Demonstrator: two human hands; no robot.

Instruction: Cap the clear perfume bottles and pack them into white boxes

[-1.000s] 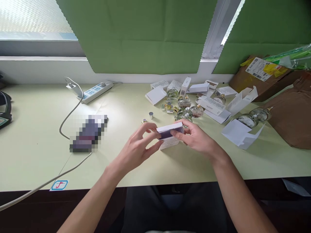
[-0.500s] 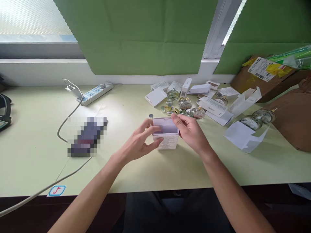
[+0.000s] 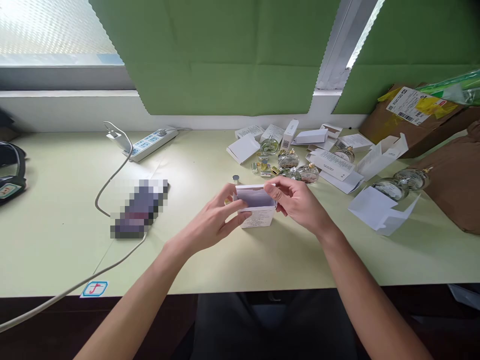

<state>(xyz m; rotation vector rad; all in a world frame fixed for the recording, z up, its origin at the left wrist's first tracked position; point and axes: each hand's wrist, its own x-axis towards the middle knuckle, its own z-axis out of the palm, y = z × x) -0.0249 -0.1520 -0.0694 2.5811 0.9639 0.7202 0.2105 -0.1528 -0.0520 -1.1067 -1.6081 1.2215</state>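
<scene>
A small white carton (image 3: 258, 218) with fine print on its front stands on the table before me, its top open and its inside pale lilac. My left hand (image 3: 214, 220) grips the carton's left side, with fingers over the opening and the thumb at the front edge. At the right rear corner, my right hand (image 3: 302, 206) pinches the upper edge between thumb and fingers. Just behind the carton lies a small silver cap (image 3: 235, 178). Round glass perfume bottles (image 3: 288, 159) and small gold-and-clear caps (image 3: 265, 171) sit beyond my right hand. The carton's contents are hidden.
Several white cartons (image 3: 243, 149) lie at the back, some opened. More bottles (image 3: 390, 188) and an unfolded carton (image 3: 378, 210) are at right, near brown cardboard boxes (image 3: 420, 125). To the left are a power strip (image 3: 153, 143), a blurred phone (image 3: 139, 210) and a white cable (image 3: 75, 289).
The carton's back edge has folded forward somewhat under my right hand, narrowing the opening. My left hand stays on the carton. The whole view has shifted slightly.
</scene>
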